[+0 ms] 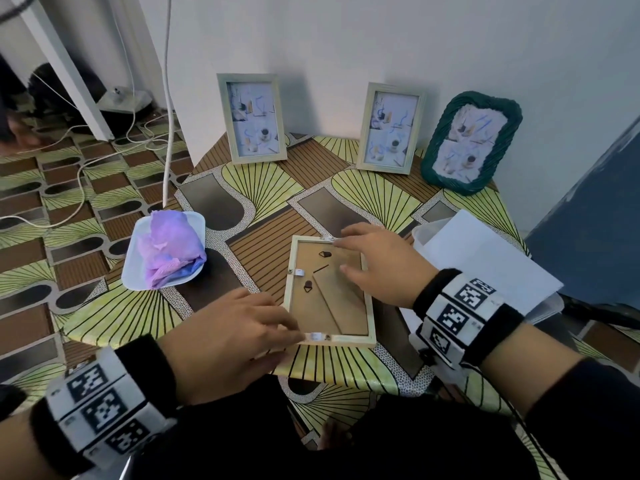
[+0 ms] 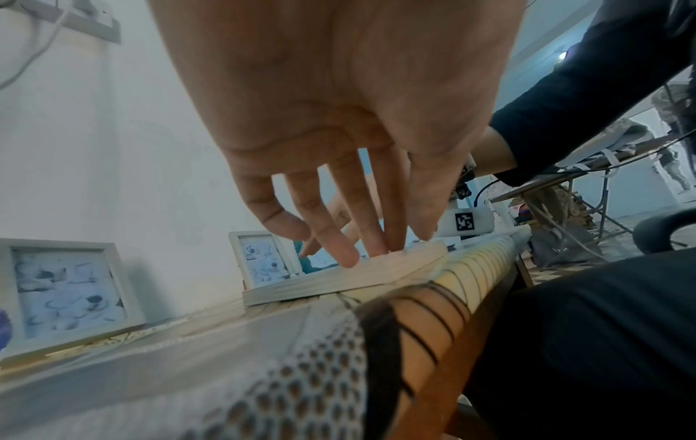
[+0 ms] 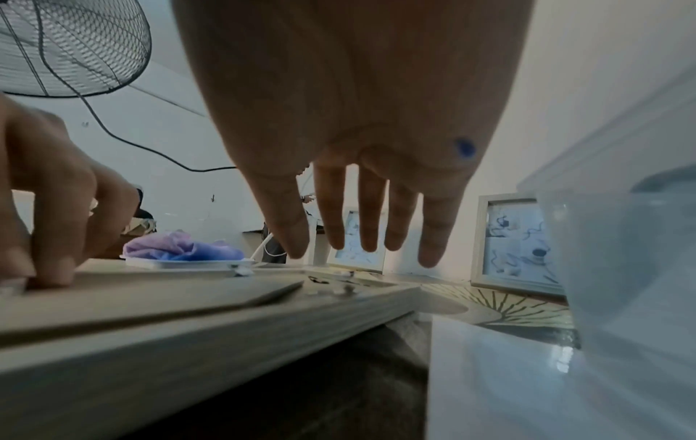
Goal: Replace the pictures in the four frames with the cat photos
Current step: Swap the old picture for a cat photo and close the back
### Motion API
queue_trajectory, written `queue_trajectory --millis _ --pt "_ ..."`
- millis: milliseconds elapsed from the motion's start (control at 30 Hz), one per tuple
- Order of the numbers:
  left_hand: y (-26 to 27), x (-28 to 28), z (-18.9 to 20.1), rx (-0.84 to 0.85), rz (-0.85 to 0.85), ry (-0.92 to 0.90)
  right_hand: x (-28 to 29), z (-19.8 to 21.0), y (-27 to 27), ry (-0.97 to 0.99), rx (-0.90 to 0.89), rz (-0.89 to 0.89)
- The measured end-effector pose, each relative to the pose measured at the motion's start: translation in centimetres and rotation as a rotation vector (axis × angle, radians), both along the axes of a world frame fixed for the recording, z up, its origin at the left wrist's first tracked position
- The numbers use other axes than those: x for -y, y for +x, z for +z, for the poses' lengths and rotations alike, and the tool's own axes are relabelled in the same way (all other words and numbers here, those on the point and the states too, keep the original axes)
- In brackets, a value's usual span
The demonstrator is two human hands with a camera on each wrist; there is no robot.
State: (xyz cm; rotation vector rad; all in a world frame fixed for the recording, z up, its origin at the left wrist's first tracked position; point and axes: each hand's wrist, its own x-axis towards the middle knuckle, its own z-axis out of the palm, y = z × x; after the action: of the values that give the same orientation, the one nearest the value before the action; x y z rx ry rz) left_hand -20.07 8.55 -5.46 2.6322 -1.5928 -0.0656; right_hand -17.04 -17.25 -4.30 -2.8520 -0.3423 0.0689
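Here, white tray holding purple cloth

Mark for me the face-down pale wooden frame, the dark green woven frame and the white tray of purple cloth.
Face-down pale wooden frame (image 1: 369, 308): head view, right rail.
Dark green woven frame (image 1: 437, 143): head view, left border.
White tray of purple cloth (image 1: 136, 258): head view, bare left rim.

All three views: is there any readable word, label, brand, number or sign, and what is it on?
No readable text in any view.
Left wristband: black-and-white square marker codes only, no letters or digits.
Right wristband: the same kind of marker codes; a small label beside them is too blurred to read.
Standing frames' pictures: drawings, no legible writing.
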Motion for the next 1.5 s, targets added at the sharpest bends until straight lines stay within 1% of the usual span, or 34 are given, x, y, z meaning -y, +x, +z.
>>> queue_trajectory --millis 167,333,500,600,800,933,1033,1167,1267,1367,1500 --pt "0.3 0.0 0.4 0.015 0.035 -0.008 -0.1 -1.3 0.9 -0.136 -0.146 -0.003" --pt "0.6 0.0 0.6 0.044 0.069 -0.002 0.0 -1.3 0.4 -0.232 -0.150 -0.044" --pt "1.4 -1.0 0.9 0.094 0.107 0.023 -0.1 -0.7 -0.7 -0.268 -0.146 -0.092" --pt "2.1 -1.6 0.9 0.130 0.130 0.067 -0.4 -0.4 -1.4 -0.248 -0.134 -0.119" --pt "3.6 -2.3 0.6 0.104 0.191 0.079 -1.0 0.3 -2.7 -0.128 -0.069 -0.179" --pt "4.1 -2.6 0.5 0.036 0.310 0.243 -1.2 0.8 -3.2 -0.111 -0.085 -0.197" --pt "3.9 -2.5 0.8 0.019 0.348 0.197 -1.0 1.0 -3.3 -0.117 -0.116 -0.195" --pt "3.1 -2.3 1.3 -0.014 0.410 0.059 -0.3 0.9 -2.8 -0.123 -0.214 -0.202" --pt "2.2 -1.9 1.1 -0.089 0.449 0.089 -0.4 0.8 -2.4 -0.066 -0.238 -0.187" --pt "1.9 -1.7 0.3 -0.099 0.439 0.119 -0.7 0.8 -2.1 -0.088 -0.220 -0.155" --pt "2.4 -1.9 -0.2 -0.079 0.458 0.101 -0.4 0.6 -2.3 -0.048 -0.114 -0.234"
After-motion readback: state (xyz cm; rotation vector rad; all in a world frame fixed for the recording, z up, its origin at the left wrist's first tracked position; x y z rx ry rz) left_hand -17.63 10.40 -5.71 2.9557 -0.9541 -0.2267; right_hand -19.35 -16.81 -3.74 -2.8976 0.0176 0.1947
